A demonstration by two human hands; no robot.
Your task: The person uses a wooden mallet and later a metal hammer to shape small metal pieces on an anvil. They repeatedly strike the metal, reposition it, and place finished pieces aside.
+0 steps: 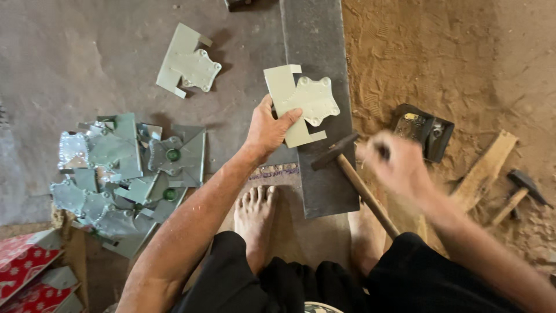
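Plainly thin and stiff, the sheet-metal piece lies on the steel bar, left hand pinching its near edge; sharp rims look best avoided. Blurred right hand grips the hammer.

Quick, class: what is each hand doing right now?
Left hand: closed on the pale metal piece, held on the steel block.
Right hand: blurred; grip cannot be told, beside the hammer.
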